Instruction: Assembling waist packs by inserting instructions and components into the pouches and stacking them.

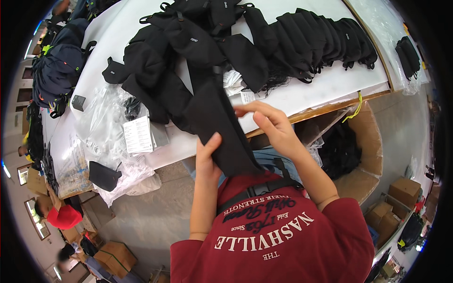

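A long black fabric bag [219, 122] stands on end in front of my chest, over the table's near edge. My left hand [208, 158] is closed on its left side, thumb lying on the broad face. At the bag's right edge is my right hand [274, 126], its thumb and fingers apart; the fingertips are slightly blurred, and I cannot tell whether they touch the fabric. Behind the held bag, a pile of similar black bags [196, 41] covers the table's middle. White paper tags [232, 81] lie among them.
A row of black bags [306, 40] lines the table [325, 96] at right. To the left are printed sheets [138, 135], clear plastic wrap [96, 123] and a small black pouch [104, 176]. An open cardboard box [370, 141] with black items stands below right. Another person [66, 216] is at far left.
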The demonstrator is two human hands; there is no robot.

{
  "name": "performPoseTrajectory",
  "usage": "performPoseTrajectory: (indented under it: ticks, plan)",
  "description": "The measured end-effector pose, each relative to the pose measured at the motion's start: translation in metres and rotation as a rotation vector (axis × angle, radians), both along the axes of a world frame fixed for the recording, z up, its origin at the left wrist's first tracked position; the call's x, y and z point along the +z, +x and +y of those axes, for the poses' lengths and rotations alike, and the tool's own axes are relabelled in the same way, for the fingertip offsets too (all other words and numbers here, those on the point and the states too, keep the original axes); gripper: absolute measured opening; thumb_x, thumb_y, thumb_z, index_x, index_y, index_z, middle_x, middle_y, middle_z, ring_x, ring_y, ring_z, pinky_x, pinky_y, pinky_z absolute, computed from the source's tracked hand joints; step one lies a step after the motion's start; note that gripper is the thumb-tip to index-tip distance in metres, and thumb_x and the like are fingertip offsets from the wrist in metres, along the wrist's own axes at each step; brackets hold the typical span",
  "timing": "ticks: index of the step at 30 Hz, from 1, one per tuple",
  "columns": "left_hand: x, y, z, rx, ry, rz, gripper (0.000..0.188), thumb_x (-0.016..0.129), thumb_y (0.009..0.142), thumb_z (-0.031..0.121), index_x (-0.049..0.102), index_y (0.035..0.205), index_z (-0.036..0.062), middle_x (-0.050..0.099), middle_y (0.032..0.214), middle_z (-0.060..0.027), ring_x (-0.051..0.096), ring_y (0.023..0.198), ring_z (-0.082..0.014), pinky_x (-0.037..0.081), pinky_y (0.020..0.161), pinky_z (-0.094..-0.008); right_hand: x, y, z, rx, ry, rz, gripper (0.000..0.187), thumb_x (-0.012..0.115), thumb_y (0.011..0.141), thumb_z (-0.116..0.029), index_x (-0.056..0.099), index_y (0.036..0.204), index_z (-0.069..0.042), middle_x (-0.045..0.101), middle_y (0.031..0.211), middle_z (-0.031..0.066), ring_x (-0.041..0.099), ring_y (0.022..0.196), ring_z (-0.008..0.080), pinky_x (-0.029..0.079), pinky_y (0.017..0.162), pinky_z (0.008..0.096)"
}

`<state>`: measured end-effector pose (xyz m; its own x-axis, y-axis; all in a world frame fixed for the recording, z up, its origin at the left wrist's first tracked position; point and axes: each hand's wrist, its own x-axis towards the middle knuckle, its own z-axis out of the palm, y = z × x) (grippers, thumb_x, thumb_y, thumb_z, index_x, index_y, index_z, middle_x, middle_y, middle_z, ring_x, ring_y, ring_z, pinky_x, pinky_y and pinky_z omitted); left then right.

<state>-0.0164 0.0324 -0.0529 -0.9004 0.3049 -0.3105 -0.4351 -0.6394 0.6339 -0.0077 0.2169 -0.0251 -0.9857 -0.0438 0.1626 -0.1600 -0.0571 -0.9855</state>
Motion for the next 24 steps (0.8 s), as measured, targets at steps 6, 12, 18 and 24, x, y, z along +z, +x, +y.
performPoseTrajectory:
  ticks: [6,12,18,24]
  plan:
    - [0.017,0.007,0.014,-0.247,-0.065,-0.111,0.046,0.068,0.078,0.008,0.05,0.119,-0.0017,0.062,0.105,-0.0111,0.064,0.09,-0.0176,0.053,0.08,-0.0286,0.013,-0.02,0.006,-0.303,0.168,0.201,0.025,0.061,0.09,-0.016,0.064,0.109,0.0,0.064,0.094,0.0074,0.058,0.087,0.0148,0.045,0.079,0.0283]
    - [0.019,0.005,0.023,-0.173,-0.144,-0.119,0.042,0.067,0.08,0.012,0.052,0.116,-0.0017,0.063,0.101,-0.0107,0.064,0.086,-0.0166,0.053,0.076,-0.0278,0.0,-0.017,0.006,-0.564,0.218,0.259,0.014,0.069,0.082,-0.009,0.058,0.084,-0.001,0.061,0.083,0.0062,0.058,0.079,0.0144,0.045,0.073,0.0257]
    - [0.015,0.0,0.026,-0.13,-0.163,-0.164,0.04,0.067,0.081,0.013,0.053,0.115,-0.0018,0.063,0.101,-0.0105,0.064,0.085,-0.017,0.052,0.075,-0.0276,0.002,-0.018,0.004,-0.433,0.123,0.102,0.013,0.068,0.084,-0.009,0.059,0.091,-0.002,0.057,0.074,0.0029,0.054,0.07,0.0113,0.044,0.068,0.0246]
    - [0.015,-0.002,0.025,-0.132,-0.212,-0.076,0.037,0.068,0.081,0.01,0.054,0.113,-0.0017,0.063,0.1,-0.0098,0.064,0.085,-0.0161,0.052,0.076,-0.0274,0.009,-0.011,0.01,-0.331,0.236,-0.064,0.008,0.063,0.087,-0.006,0.061,0.095,-0.003,0.055,0.075,-0.001,0.041,0.063,0.0051,0.034,0.059,0.0192]
